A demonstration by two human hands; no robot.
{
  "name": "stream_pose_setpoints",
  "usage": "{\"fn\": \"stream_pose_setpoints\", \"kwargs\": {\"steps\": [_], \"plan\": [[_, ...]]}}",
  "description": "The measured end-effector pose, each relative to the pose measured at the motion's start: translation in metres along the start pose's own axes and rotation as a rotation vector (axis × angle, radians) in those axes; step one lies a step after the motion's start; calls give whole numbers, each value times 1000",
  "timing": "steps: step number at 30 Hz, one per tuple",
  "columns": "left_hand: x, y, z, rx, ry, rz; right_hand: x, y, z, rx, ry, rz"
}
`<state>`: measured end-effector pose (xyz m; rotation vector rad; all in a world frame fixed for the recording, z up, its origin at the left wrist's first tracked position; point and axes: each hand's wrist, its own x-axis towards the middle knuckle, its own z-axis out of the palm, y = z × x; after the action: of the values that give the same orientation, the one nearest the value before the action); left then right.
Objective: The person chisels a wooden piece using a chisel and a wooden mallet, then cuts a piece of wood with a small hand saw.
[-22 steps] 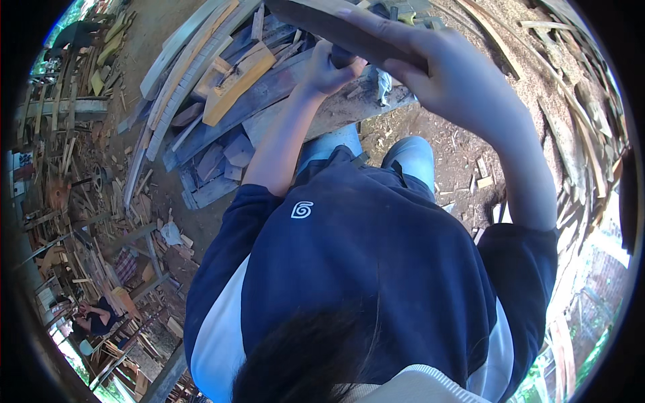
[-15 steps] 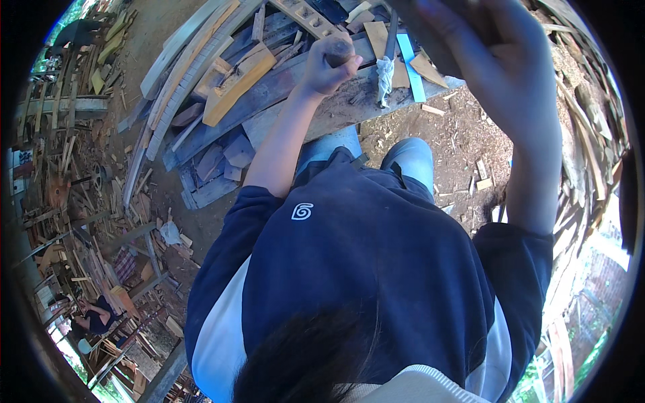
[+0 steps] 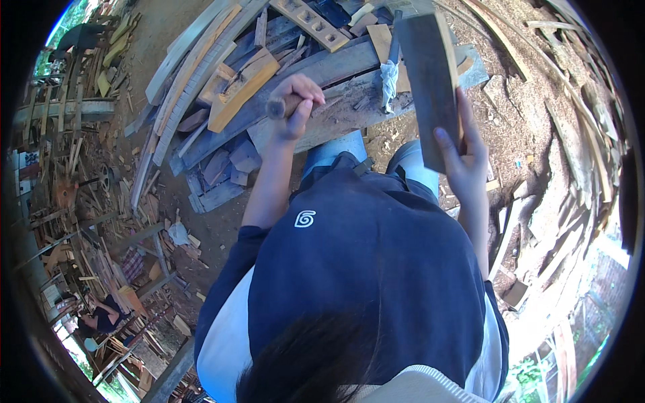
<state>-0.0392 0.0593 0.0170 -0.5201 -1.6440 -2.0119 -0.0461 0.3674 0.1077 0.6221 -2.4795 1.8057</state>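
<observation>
Ground [image 3: 505,144], brown, strewn with pale wood shavings and offcuts, runs along the right. Person in dark blue shirt with white side panels [image 3: 363,262] is at a low, grey, weathered plank bench [image 3: 353,65]; both knees in light blue trousers [image 3: 349,146] show by its near edge. Long, pale wooden boards [image 3: 195,74] lie stacked along the bench's left side. Another person in a dark top [image 3: 105,314] is far off at lower left, small.

Flat, dark brown, rectangular wooden board [image 3: 428,91] is held up, long side tilted, over the near right corner of the bench; whether its far end touches anything, can't tell. Right hand [image 3: 465,149] pinches its near end, thumb on broad face, fingers along the right edge.

Thick, yellowish, angular wood block [image 3: 243,91] sits toward the bench's left end. Light brown wooden bar with square holes [image 3: 310,23] lies near the far edge. Slim, dark tool with white wrapping [image 3: 390,79] lies right of middle, wrapped end near the near edge. Left hand [image 3: 295,101], fingers curled, grips a short, round, brown wooden handle [image 3: 281,106] above the bench, butt end pointing left.
</observation>
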Motion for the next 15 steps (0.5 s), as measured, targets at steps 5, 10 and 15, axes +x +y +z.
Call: {"fn": "stream_pose_setpoints", "kwargs": {"steps": [5,10,15], "plan": [[-12,-3,3,10,66,12,-20,12,6,23,-65,147],[-3,-6,11,17,52,1,-25,0,17,4,-108,218],[21,-8,21,56,-24,-66,-43,19,35,-30,-109,183]]}}
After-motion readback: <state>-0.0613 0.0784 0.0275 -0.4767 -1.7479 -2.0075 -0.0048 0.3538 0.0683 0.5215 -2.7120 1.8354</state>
